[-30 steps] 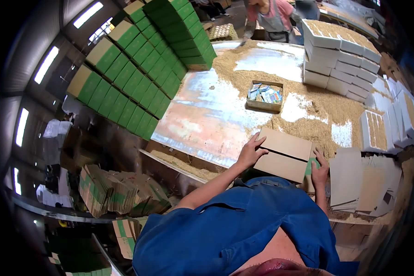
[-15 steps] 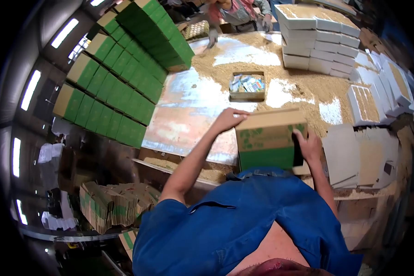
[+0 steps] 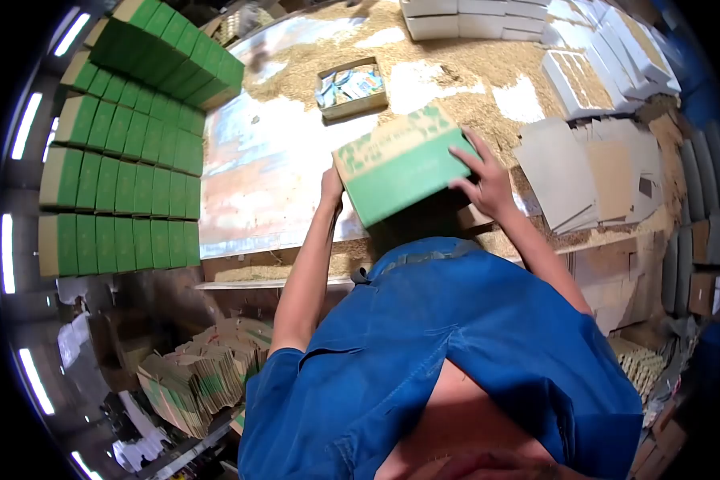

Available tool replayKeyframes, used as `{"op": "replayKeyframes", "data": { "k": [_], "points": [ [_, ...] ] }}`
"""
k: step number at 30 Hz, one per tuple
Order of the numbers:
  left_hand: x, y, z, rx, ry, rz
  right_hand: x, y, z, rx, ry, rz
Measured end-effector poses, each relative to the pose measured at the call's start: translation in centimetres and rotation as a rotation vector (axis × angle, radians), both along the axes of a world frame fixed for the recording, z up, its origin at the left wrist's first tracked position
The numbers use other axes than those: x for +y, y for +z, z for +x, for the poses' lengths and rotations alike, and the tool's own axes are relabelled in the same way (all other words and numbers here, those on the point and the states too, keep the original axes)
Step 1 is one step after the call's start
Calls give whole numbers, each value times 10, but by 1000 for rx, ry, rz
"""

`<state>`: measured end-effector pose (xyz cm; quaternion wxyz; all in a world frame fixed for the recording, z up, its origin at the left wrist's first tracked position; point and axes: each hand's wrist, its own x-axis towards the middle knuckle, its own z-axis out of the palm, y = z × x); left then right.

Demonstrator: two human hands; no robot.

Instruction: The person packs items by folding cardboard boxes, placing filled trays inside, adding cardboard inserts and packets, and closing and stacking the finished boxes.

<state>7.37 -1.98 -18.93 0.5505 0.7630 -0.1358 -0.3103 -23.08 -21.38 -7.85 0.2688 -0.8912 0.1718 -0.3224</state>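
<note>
A green and tan carton (image 3: 408, 164) with leaf print is held, tilted, above the table's near edge. My left hand (image 3: 332, 190) presses against its left end, the fingers mostly hidden behind it. At the right end my right hand (image 3: 483, 178) touches the carton with thumb and fingers apart, the palm beside the corner. Just beyond the carton, a small open box (image 3: 352, 90) of blue and white packets stands on the table (image 3: 244, 180).
Stacked green cartons (image 3: 124, 180) stand at the left. White foam boxes (image 3: 572, 84) are at the right and far side, with flat cardboard sheets (image 3: 556, 172) nearer. Loose grain-like material (image 3: 448, 72) covers parts of the table. Folded cartons (image 3: 200, 376) lie below left.
The carton has been lifted and tipped, so its printed side now faces up, and both hands have moved with it. The view has swung down and right; the co-worker is mostly out of sight.
</note>
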Motion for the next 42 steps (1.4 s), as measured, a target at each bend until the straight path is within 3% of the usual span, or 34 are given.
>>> {"op": "replayKeyframes", "data": {
  "k": [1, 2, 3, 5, 8, 10, 11, 13, 15, 17, 18, 21, 23, 24, 25, 26, 27, 28, 29, 31, 34, 42],
  "points": [
    [-9, -9, 7, -36, -33, 27, -9, 10, 11, 71, -45, 16],
    [-20, -46, 19, 93, -37, -178, -18, 17, 26, 91, -83, 13],
    [-24, -60, 16, 89, -79, -242, -30, 11, 41, 35, -143, -72],
    [-32, -84, 9, 89, -166, -373, -50, 17, 56, 216, -210, -53],
    [-19, -133, -23, 361, -66, -349, -66, -4, 59, 339, -267, -56],
    [-14, -116, -48, 422, -136, -140, -74, -57, 59, 527, -293, 40],
    [-9, -74, -62, 383, -244, 60, -78, -73, 53, 621, -314, 92],
    [-14, 9, -90, 588, -37, -75, -80, -48, 47, 615, -265, 190],
    [-2, -18, -75, 486, -123, -131, -83, -64, 47, 575, -257, 135],
    [-14, 26, -98, 392, -248, -79, -82, -60, 47, 607, -244, 181],
    [-14, 12, -99, 335, -216, -11, -81, -58, 48, 616, -237, 191],
    [-19, 9, -97, 291, -241, 33, -91, -78, 37, 377, -314, 237],
    [-13, 0, -90, 268, -216, 21, -146, -100, 16, 223, -333, 869],
    [-11, 6, -93, 292, -186, 48, -178, -103, -3, 111, -523, 885],
    [-10, 13, -96, 317, -155, 76, -229, -139, -26, -14, -634, 629],
    [-11, 11, -97, 323, -160, 78, -275, -123, -53, 63, -840, 952],
    [-11, 8, -98, 325, -145, 58, -321, -129, -77, 16, -1014, 967],
    [-10, 6, -99, 328, -127, 37, -341, -129, -100, -221, -1078, 785],
    [-9, 6, -100, 332, -125, 39, -372, -132, -120, -231, -1059, 979],
    [-9, 7, -98, 318, -144, 51, -404, -134, -132, -558, -973, 1346],
    [-7, 6, -96, 319, -121, 76, -437, -154, -128, -763, -973, 1467],
    [-16, 23, -108, 282, -37, 132, -461, -193, -101, -803, -1147, 1483]
  ]
}}
